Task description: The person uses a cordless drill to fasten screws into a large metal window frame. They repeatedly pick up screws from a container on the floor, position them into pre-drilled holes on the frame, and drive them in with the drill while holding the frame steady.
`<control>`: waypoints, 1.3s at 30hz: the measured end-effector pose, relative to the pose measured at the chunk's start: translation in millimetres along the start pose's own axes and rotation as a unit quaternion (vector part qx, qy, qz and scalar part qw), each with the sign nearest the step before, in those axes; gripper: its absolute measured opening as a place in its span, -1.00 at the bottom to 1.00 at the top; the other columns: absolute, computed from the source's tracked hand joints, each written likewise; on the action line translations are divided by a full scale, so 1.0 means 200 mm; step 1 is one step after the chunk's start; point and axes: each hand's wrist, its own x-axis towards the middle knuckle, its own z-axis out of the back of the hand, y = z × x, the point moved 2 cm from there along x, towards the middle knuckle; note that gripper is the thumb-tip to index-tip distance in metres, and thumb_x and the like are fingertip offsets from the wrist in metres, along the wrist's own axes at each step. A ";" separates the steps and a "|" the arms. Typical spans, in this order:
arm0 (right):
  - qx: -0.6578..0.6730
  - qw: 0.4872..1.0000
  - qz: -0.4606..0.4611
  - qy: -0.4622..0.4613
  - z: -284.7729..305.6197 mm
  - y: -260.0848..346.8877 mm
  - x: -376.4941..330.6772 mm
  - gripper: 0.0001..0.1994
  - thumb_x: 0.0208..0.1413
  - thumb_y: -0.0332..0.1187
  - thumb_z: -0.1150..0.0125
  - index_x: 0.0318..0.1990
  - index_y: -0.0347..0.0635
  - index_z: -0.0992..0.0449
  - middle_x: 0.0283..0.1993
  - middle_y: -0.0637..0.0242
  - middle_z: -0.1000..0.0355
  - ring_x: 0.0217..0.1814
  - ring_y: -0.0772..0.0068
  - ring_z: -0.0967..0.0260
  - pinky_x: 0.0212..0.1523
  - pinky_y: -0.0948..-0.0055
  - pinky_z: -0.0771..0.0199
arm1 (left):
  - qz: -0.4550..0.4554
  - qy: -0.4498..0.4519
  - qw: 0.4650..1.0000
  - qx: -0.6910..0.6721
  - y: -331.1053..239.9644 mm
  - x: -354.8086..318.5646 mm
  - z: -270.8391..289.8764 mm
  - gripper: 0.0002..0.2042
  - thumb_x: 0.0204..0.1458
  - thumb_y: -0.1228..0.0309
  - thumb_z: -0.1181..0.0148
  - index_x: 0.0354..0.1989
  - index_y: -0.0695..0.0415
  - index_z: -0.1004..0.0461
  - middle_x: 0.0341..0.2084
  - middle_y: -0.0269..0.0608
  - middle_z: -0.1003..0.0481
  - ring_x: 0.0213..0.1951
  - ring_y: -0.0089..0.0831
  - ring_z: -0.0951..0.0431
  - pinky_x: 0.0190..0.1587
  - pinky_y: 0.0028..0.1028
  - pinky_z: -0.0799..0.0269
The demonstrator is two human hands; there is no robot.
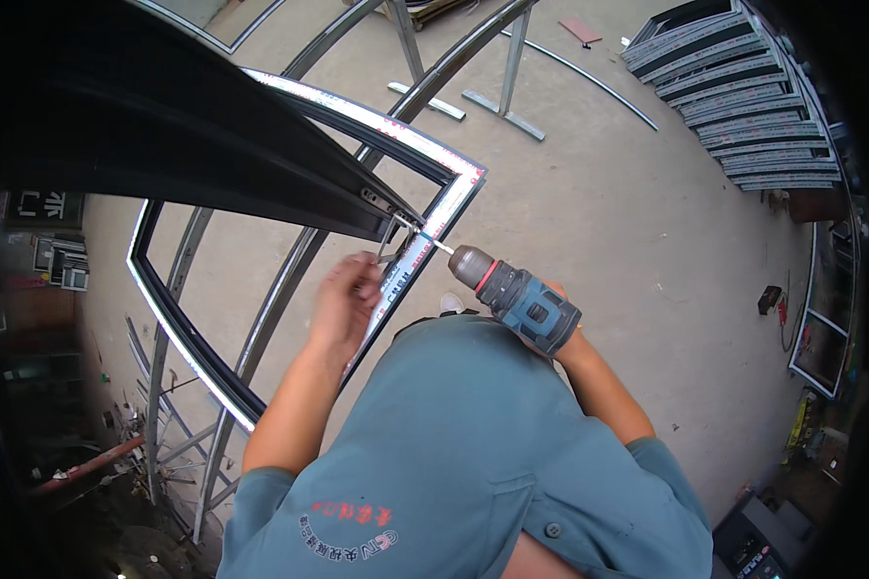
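Nearest, right hand [562, 323] wrapped around blue cordless drill [517, 297], behind and right of the window frame [425, 236] corner. Left hand [343, 304] pinched narrow on a metal hinge arm [388, 241], just left of that corner, close beside the drill bit [433, 239]. Likely risks: bit slipping off the screw toward those fingers; frame shifting on the steel stand [261, 333] beneath.
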 end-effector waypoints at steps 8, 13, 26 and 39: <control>-0.055 0.996 0.063 -0.010 -0.07 -0.03 0.08 -0.83 0.07 -0.40 -0.41 -0.16 -0.10 -0.67 -0.17 0.25 -0.64 -0.21 0.16 -0.60 -0.17 0.29 -0.58 | -0.306 -0.047 0.949 0.050 -0.71 0.14 -0.06 -0.62 0.37 0.09 -0.07 -0.08 0.17 -0.61 -0.34 -0.18 -0.61 -0.03 -0.38 -0.60 0.14 -0.25 -0.49; 0.031 0.997 0.068 -0.020 -0.10 -0.04 0.14 -0.82 0.01 -0.54 -0.29 -0.19 -0.20 -0.62 -0.24 0.21 -0.60 -0.25 0.23 -0.57 -0.16 0.34 -0.58 | -0.274 0.242 0.918 0.155 -0.99 0.23 -0.37 -0.32 0.34 -0.25 0.14 0.07 0.17 -0.61 -0.37 -0.22 -0.47 -0.34 -0.45 -0.40 -0.21 -0.43 -0.45; 0.027 0.994 0.101 -0.028 -0.12 -0.02 0.18 -0.80 -0.03 -0.49 -0.42 -0.23 -0.24 -0.56 -0.31 0.26 -0.54 -0.33 0.29 -0.55 -0.24 0.39 -0.54 | -0.238 0.536 0.791 0.174 -0.98 0.23 -0.55 -0.49 -0.03 -0.26 -0.41 -0.25 -0.04 -0.72 -0.43 -0.42 -0.48 -0.36 -0.57 -0.27 -0.30 -0.57 -0.08; 0.012 0.999 0.030 -0.008 -0.08 0.03 0.20 -0.77 -0.05 -0.43 -0.42 -0.21 -0.22 -0.59 -0.33 0.21 -0.54 -0.35 0.25 -0.52 -0.26 0.35 -0.52 | -0.143 0.623 0.751 0.167 -0.94 0.23 -0.63 -0.58 0.10 -0.12 -0.39 -0.37 0.01 -0.55 -0.47 -0.40 -0.30 -0.51 -0.60 -0.19 -0.39 -0.56 -0.10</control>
